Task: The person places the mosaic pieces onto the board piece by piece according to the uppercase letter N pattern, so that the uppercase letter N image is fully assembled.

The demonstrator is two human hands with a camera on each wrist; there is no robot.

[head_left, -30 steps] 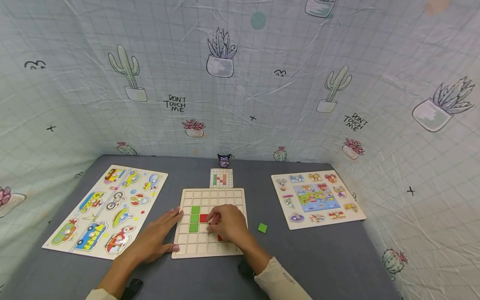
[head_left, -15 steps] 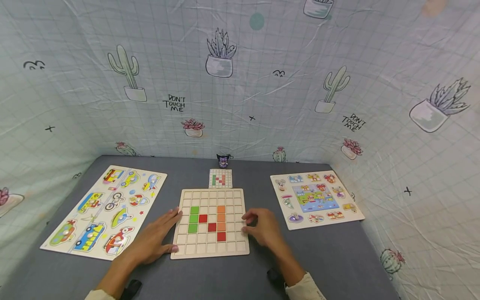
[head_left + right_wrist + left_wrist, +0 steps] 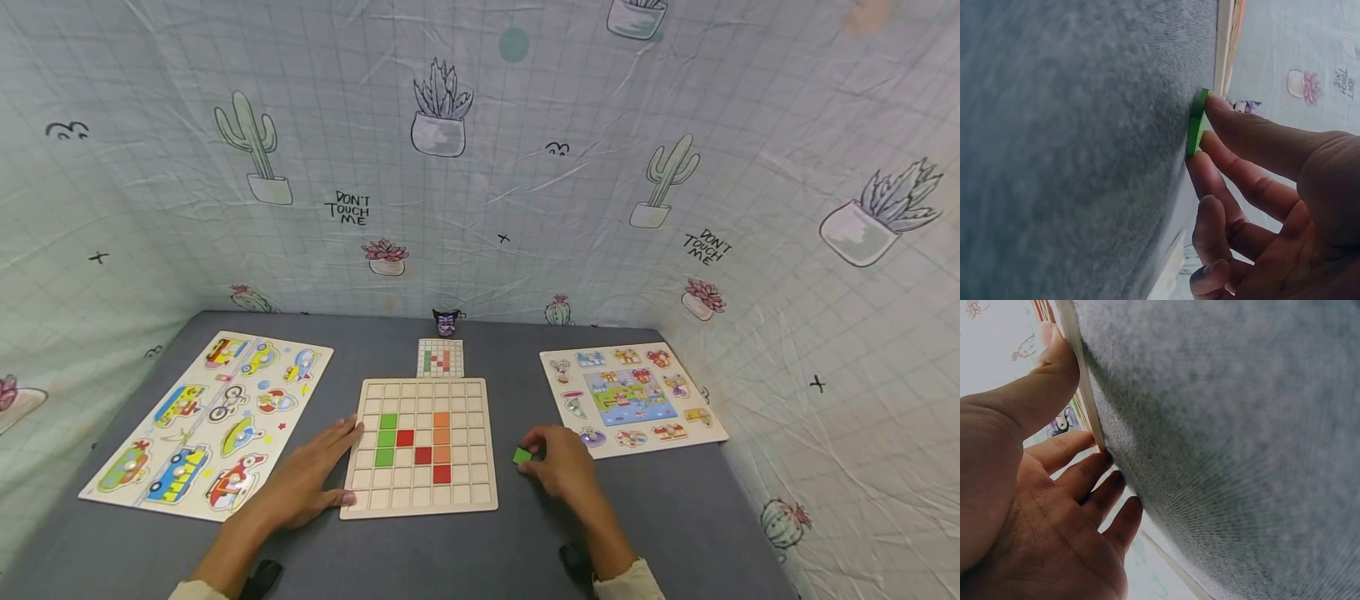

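A wooden grid board (image 3: 382,497) lies in the middle of the table, holding a column of green tiles (image 3: 386,438), a diagonal of red tiles (image 3: 423,456) and a column of orange tiles (image 3: 442,433). My left hand (image 3: 306,477) rests along its left edge, thumb at the near corner and fingers extended; the left wrist view shows the fingertips against the board's edge. Right of the board, a loose green tile (image 3: 522,456) lies on the grey cloth. My right hand (image 3: 562,463) pinches it between thumb (image 3: 1254,134) and fingers, as seen in the right wrist view.
Behind the board lies a small pattern card (image 3: 440,371), with a purple figurine (image 3: 446,322) beyond it. A vehicle puzzle (image 3: 247,392) sits at left, another picture puzzle (image 3: 634,400) at right. Printed fabric (image 3: 450,200) hangs behind the table.
My right hand has left the board, uncovering the red and orange tiles, and moved right onto the loose green tile. The left hand stays at the board's left edge.
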